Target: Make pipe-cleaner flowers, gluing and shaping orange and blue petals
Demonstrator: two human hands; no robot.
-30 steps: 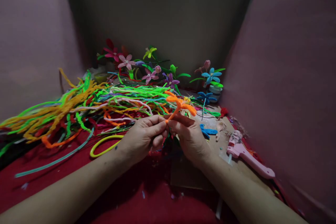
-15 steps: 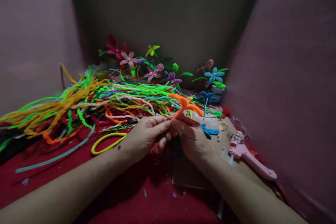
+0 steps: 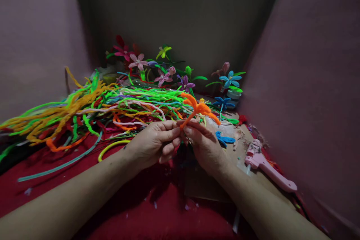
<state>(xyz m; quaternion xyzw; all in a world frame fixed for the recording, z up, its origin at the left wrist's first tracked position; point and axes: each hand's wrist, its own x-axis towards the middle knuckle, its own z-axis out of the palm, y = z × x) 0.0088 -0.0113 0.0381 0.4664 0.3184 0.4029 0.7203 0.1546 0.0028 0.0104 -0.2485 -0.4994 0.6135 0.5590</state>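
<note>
An orange pipe-cleaner flower (image 3: 200,108) with several looped petals rises above my fingertips, its stem slanting down to the left. My left hand (image 3: 161,138) pinches the lower end of that stem between thumb and forefinger, the other fingers curled. Against the same stem end, my right hand (image 3: 204,144) has its thumb and fingers closed, almost touching the left. Just past the right hand lies a blue pipe-cleaner flower (image 3: 225,138), partly covered by it. A darker blue flower (image 3: 222,103) on a twisted stem stands behind.
A heap of colourful pipe cleaners (image 3: 135,101) spreads across the left and middle of the red cloth (image 3: 126,210). Finished-looking flowers (image 3: 137,62) stand along the back. At right, a pink glue gun (image 3: 267,167) rests by cardboard (image 3: 206,187). Pink walls (image 3: 315,82) flank both sides.
The orange flower has tipped and turned a little, showing its petals more spread and shifted slightly right. Both hands stay close together, with the left fingers shifted slightly.
</note>
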